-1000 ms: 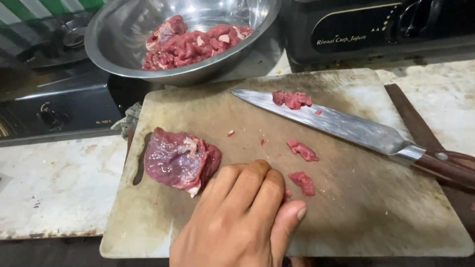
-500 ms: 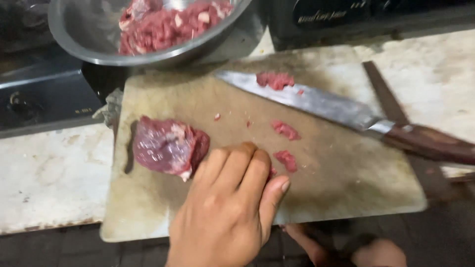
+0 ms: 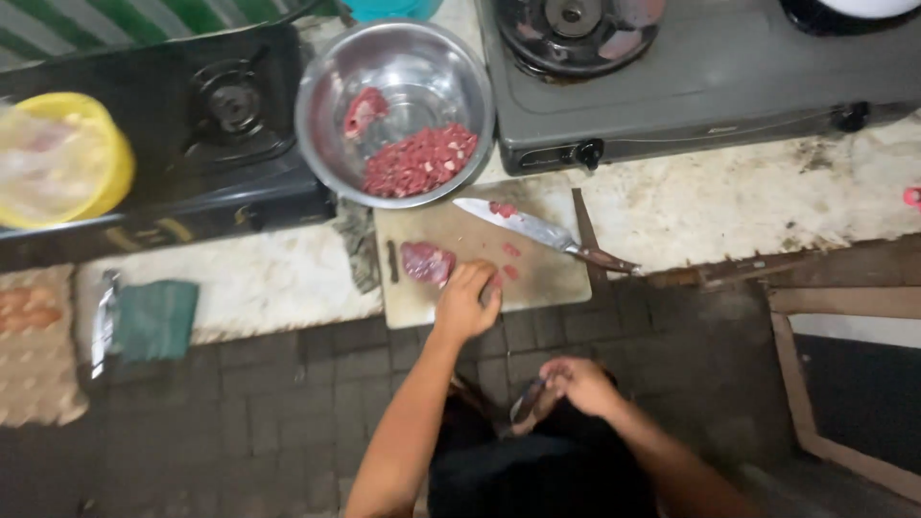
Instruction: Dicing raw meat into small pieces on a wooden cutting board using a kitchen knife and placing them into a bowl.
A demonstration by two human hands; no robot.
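Resting flat on the cutting board (image 3: 537,278) beside the meat chunk (image 3: 427,261), left hand (image 3: 467,302) grips nothing; right hand (image 3: 576,384), low, possibly clasps something dark; knife (image 3: 537,230) lying near board's edge could get knocked off.

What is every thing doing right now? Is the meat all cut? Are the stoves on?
Meat chunk: whole, on the cutting board.
Knife: lying flat, nobody holding it.
Steel bowl: upright, holding chopped meat.
Left hand: resting on the board.
Right hand: down low, off the board.
Stoves: no flame showing.
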